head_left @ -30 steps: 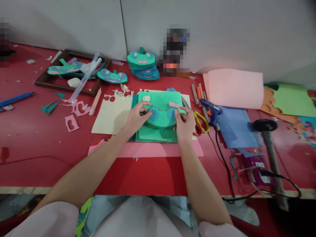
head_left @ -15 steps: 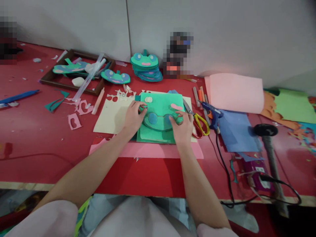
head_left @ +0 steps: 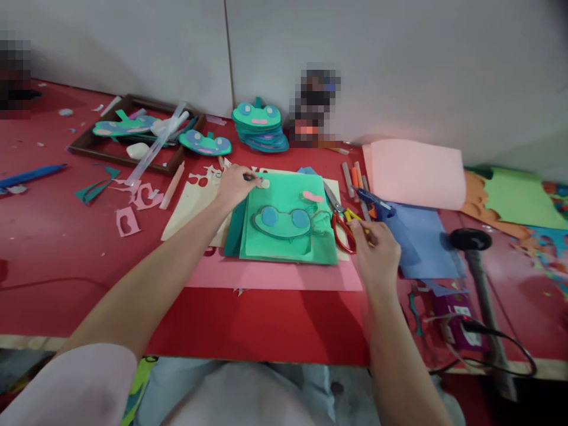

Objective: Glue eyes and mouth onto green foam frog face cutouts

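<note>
In the head view, my left hand [head_left: 236, 184] pinches at the small white foam circles [head_left: 264, 184] on the upper left of the green foam sheets [head_left: 284, 251]. A green frog-face cutout [head_left: 279, 222] with two blue eye discs lies flat there, and a pink mouth-shaped piece [head_left: 313, 196] is above it. My right hand [head_left: 379, 248] is curled at the handle of a blue hot glue gun [head_left: 375, 202], hiding most of the handle. It also covers part of the scissors [head_left: 344, 234], with red and yellow handles, beside the sheets.
Finished frog faces [head_left: 257, 118] are stacked by the wall, with others around a brown frame [head_left: 102, 151]. Pink sheets [head_left: 417, 171], blue sheets [head_left: 428, 242] and a black-headed mallet [head_left: 471, 239] occupy the right. Foam scraps [head_left: 128, 222] lie left. A cable runs near a purple box [head_left: 461, 322].
Both hands have left the frog face, which lies on the green sheets. My left hand went up to the white circles; my right hand moved right to the glue gun.
</note>
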Demonstrator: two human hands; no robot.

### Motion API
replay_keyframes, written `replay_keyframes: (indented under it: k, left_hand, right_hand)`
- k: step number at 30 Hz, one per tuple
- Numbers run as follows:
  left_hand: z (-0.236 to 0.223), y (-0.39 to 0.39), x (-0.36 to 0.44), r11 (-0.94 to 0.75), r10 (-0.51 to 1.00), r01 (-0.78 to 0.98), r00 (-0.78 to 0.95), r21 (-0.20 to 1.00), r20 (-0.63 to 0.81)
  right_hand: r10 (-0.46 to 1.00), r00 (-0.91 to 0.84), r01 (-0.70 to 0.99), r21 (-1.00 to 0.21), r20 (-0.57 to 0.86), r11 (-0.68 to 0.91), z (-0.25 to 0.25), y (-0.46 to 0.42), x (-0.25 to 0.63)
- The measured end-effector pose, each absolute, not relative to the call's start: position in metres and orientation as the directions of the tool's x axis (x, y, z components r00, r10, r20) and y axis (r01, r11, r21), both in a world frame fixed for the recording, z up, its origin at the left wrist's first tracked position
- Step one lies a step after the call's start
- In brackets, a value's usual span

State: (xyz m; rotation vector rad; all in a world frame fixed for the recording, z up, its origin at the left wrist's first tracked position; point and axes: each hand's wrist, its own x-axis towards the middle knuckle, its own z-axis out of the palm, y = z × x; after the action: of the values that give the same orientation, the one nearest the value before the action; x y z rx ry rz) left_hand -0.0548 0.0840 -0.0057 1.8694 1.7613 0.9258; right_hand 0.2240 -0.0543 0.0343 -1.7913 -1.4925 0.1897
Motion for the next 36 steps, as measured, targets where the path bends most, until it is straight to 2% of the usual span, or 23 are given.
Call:
replay_keyframes:
  k: [5, 9, 12, 15, 18, 20, 23, 27, 30, 32, 36]
  left_hand:
    - [-0.007, 0.088, -0.05, -0.153, 0.982, 0.72, 0.037, 0.677, 0.183]
    - [0.007, 0.078, -0.048, -0.206, 0.972, 0.679, 0.058, 0.705, 0.228]
    - [0.025, 0.053, -0.04, -0.264, 0.957, 0.567, 0.056, 0.78, 0.284]
    - [0.039, 0.02, -0.027, -0.384, 0.914, 0.482, 0.074, 0.787, 0.4]
    - [0.039, -0.004, -0.021, -0.428, 0.898, 0.46, 0.118, 0.778, 0.424]
    - [0.035, -0.01, -0.021, -0.444, 0.892, 0.471, 0.152, 0.762, 0.426]
    - [0.028, -0.01, -0.025, -0.471, 0.88, 0.491, 0.201, 0.733, 0.431]
    - [0.021, -0.004, -0.029, -0.574, 0.815, 0.508, 0.281, 0.642, 0.507]
    - [0.013, 0.002, -0.034, -0.677, 0.725, 0.539, 0.369, 0.501, 0.582]
    - [0.008, 0.007, -0.039, -0.708, 0.695, 0.557, 0.441, 0.434, 0.568]
    - [0.001, 0.013, -0.047, -0.665, 0.743, 0.503, 0.518, 0.552, 0.424]
  right_hand:
    - [0.896, 0.317, 0.756, -0.654, 0.311, -0.041, 0.026, -0.065, 0.24]
    - [0.923, 0.316, 0.642, -0.766, 0.22, -0.038, 0.029, -0.066, 0.228]
    - [0.954, 0.294, 0.446, -0.89, 0.048, -0.093, 0.034, -0.064, 0.203]
    - [0.979, 0.154, 0.174, -0.971, -0.135, -0.162, 0.038, -0.06, 0.171]
    - [0.97, 0.064, -0.057, -0.971, -0.235, -0.232, 0.042, -0.051, 0.146]
    - [0.962, 0.034, -0.122, -0.957, -0.271, -0.265, 0.044, -0.046, 0.137]
    - [0.955, 0.043, -0.118, -0.95, -0.295, -0.288, 0.044, -0.038, 0.133]
    - [0.966, 0.062, -0.073, -0.967, -0.25, -0.246, 0.04, -0.032, 0.134]
    - [0.985, 0.107, 0.011, -0.991, -0.134, -0.136, 0.032, -0.028, 0.139]
    - [0.986, 0.167, 0.11, -0.993, -0.02, -0.038, 0.027, -0.025, 0.144]
    - [0.964, 0.236, 0.295, -0.954, 0.123, 0.049, 0.017, -0.02, 0.154]
